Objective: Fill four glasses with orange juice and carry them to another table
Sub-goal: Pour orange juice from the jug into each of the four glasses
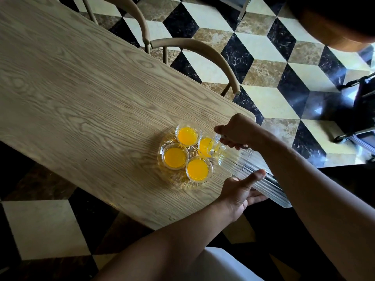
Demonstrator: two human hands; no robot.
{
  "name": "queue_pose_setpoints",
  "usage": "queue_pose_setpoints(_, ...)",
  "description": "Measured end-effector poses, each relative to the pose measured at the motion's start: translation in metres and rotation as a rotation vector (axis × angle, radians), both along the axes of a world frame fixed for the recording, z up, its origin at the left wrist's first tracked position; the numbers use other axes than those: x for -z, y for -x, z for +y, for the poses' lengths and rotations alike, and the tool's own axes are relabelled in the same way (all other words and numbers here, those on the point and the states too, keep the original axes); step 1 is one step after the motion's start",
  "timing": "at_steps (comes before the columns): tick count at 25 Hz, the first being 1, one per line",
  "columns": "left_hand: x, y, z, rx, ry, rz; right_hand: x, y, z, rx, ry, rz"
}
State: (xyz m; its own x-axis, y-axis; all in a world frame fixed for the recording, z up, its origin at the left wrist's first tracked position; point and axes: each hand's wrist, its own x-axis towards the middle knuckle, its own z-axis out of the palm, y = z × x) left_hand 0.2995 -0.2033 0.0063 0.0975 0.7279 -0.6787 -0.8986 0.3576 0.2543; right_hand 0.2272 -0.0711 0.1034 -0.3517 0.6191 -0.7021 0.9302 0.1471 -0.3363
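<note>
Four glasses (pixel 188 134) of orange juice stand on one glass tray (pixel 183 184). The right hand (pixel 236 132) grips one tilted pitcher (pixel 257 173) by its handle. The left hand (pixel 240 191) cups its base, fingers spread.

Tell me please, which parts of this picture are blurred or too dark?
Head view: the ribbed glass pitcher, tilted in the right hand and steadied by the left hand, smears with motion blur; the four juice glasses stay sharp; the lower right floor is nearly black; glare flares on the right tiles.

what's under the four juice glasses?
A clear cut-glass tray on the wooden table carries all four glasses. The pitcher tilted by the right hand covers its right edge.
</note>
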Motion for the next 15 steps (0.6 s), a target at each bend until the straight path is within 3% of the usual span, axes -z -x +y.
queue_pose_setpoints(9,-0.007,0.010,0.001,0.001,0.033,0.047,0.003,0.006,0.002,0.009,-0.030,0.016)
queue_pose_setpoints(15,-0.007,0.014,-0.006,0.102,0.112,0.397,-0.009,-0.016,0.001,0.208,0.001,0.167)
